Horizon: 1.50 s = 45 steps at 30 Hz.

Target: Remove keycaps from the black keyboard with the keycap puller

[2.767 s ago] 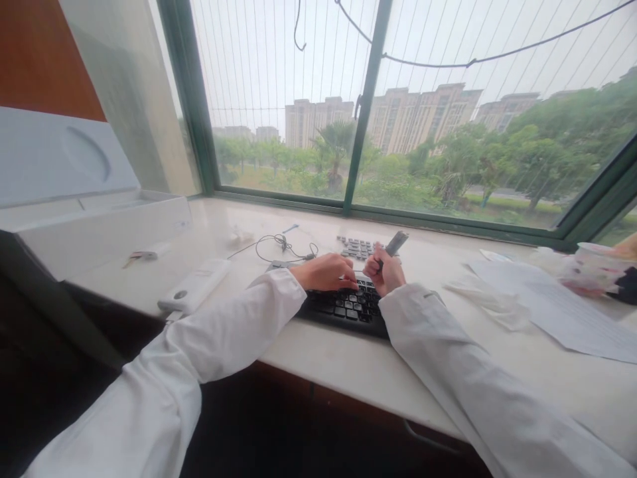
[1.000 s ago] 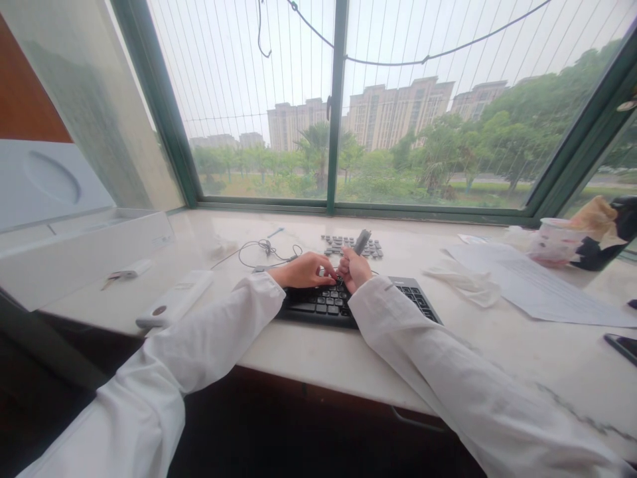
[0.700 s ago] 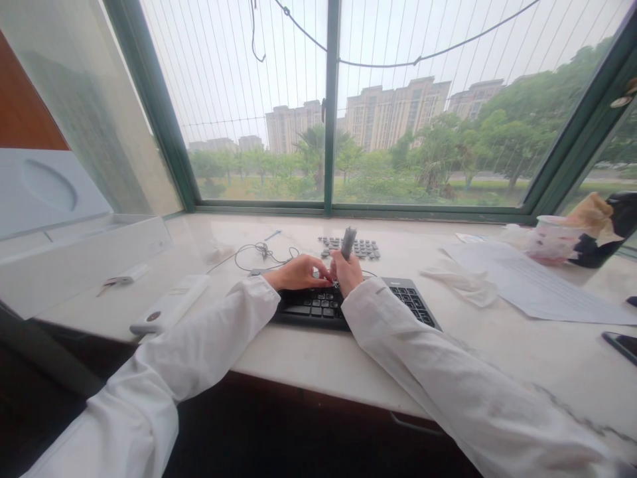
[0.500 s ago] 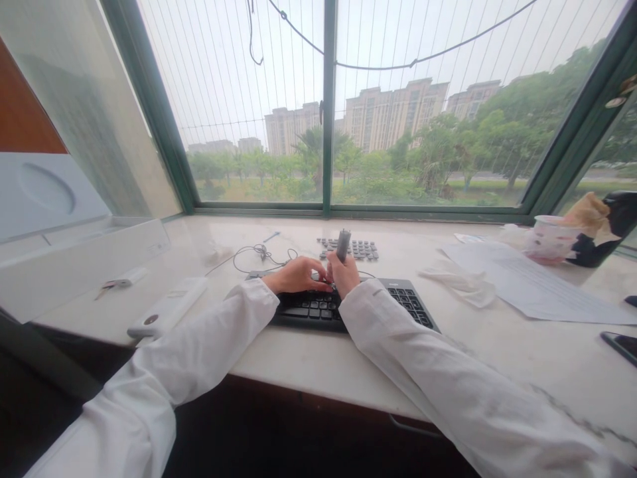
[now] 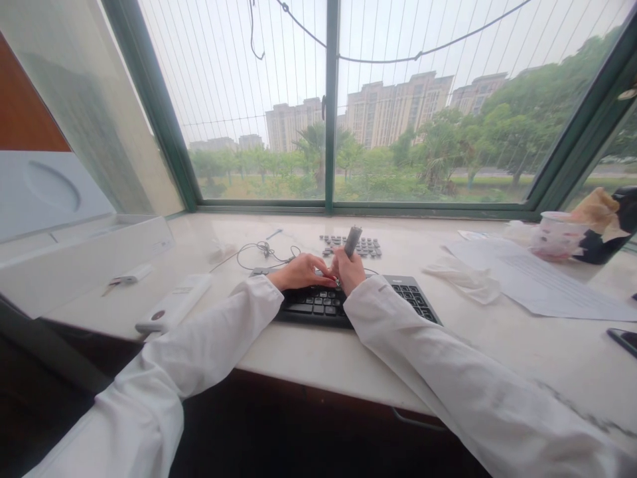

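The person's right hand (image 5: 349, 271) is closed around a grey handle (image 5: 353, 240), whose upper end pokes up out of the fist, tilted a little to the right. The left hand (image 5: 304, 272) is bent over the black keyboard (image 5: 321, 309), fingers curled and their tips close beside the right hand; whether they pinch anything cannot be told. The keyboard lies directly under both hands and reaches out to the right beyond the right sleeve (image 5: 398, 318). Just beyond the right hand, small grey keycaps (image 5: 369, 248) lie in rows, some hidden behind the hand and handle. A thin cable (image 5: 266, 251) lies loosely coiled beyond the left hand.

The lower end of the handle is lost behind the right hand, and the keyboard's middle is covered by hands and sleeve. Well to the right of the right hand, a phone (image 5: 625, 339) is cut off by the picture's edge.
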Motion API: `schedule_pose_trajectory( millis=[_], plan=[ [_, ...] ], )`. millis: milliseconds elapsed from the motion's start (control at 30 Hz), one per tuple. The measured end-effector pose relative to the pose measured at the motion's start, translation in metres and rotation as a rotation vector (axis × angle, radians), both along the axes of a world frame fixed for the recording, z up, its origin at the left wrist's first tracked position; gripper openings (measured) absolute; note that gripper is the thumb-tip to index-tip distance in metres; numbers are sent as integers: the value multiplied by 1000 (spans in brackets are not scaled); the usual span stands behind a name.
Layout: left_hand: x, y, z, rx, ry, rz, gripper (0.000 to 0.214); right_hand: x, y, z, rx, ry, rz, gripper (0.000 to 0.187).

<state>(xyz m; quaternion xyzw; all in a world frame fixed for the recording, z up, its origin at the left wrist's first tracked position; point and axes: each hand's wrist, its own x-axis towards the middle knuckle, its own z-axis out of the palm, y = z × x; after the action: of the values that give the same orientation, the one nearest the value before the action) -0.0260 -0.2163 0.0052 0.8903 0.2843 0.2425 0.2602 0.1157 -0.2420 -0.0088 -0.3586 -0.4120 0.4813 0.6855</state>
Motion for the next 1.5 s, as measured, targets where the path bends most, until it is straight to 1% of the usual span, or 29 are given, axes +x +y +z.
schedule_pose_trajectory(
  millis=[67,133,267,333,400,500,600,667,900,1000,1133,1200,1267,1367,1500],
  plan=[
    [0,-1,0,1,-6,-2,37,0,-2,3,-27,94,12,36],
    [1,-1,0,-1,-9,1,37,-1,-3,5,-27,136,12,38],
    [1,0,-1,-6,9,18,41,-2,-5,8,90,148,30,39],
    [1,0,-1,0,16,15,42,-2,-5,10,135,135,-5,39],
    [1,0,0,22,9,3,41,0,-4,11,142,116,-77,38],
    [1,0,0,69,-10,-24,37,2,-2,10,87,122,-134,37],
    [1,1,-2,73,-27,-41,34,4,2,7,-67,108,-120,35],
    [1,2,-2,61,-31,-49,33,4,3,5,-134,99,-105,35],
    [1,3,-2,57,-13,-47,35,4,1,5,-156,129,-56,36],
    [1,4,-3,45,-27,-38,35,2,1,2,-108,29,-52,37],
    [1,5,-5,24,-39,-55,34,-1,-1,-4,80,-251,-23,37],
    [1,5,-6,25,-37,-46,35,-1,-3,-5,136,-307,-1,38],
    [1,5,-5,31,-34,-30,35,-1,-5,-5,150,-311,-5,40],
    [1,3,-3,40,-25,-25,35,0,-7,-3,169,-342,-64,40],
    [1,2,0,33,-10,-15,34,0,-9,-3,202,-488,-148,39]
  ],
)
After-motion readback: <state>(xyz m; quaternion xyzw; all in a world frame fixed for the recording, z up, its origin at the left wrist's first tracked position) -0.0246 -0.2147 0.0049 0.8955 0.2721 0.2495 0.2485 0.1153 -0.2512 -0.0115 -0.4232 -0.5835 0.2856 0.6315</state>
